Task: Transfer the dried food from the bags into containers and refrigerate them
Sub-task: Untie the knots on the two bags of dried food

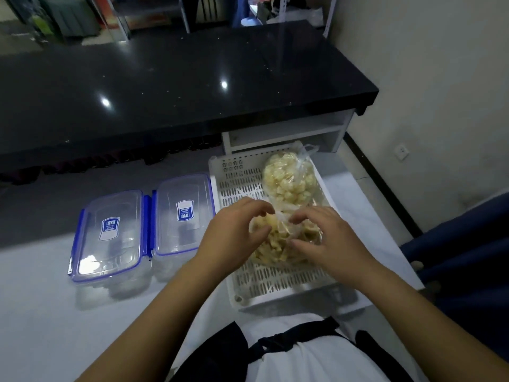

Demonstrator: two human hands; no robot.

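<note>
Both hands met over the near bag (pixel 278 244) of pale yellow dried food, which lay in the white slotted tray (pixel 275 279) on the white table (pixel 41 312). The left hand (pixel 234 232) curled around the bag's left side, its thumb pressed into the plastic and its fingers arched over the twisted neck (pixel 282 216) of the bag. The right hand (pixel 327 238) cupped the opposite side, fingertips bent down onto that same neck; whether either hand actually pinched the knot or only touched it was hard to tell through the clear film. Just beyond the fingertips, further along the tray, lay a second bag (pixel 289 183) of lighter, rounder pieces, its tied end pointing away. To the left of the left hand, outside the tray, stood two clear containers side by side with blue-clipped lids shut: the nearer container (pixel 181 216) close beside the tray's wall, the farther container (pixel 107 235) touching it
</note>
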